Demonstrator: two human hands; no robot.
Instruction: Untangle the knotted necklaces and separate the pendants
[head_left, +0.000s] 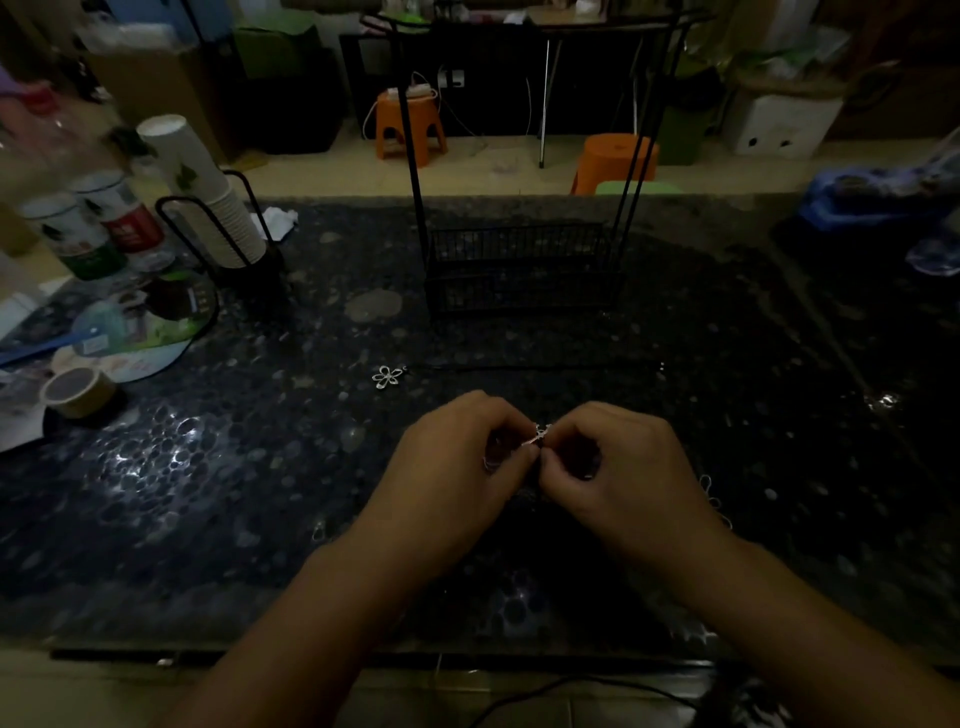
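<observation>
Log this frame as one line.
left hand: pinching silver pendant | right hand: pinching same | flower pendant: lying apart on table

Two bare forearms — no sleeves, rings or watch.

Small silver pendant (540, 435), pinched between the fingertips of both hands, held just above the dark table, shape too hidden to tell. Second silver pendant (387, 376), flower-shaped with open looped petals, lay flat on the table, well apart to the left.
</observation>
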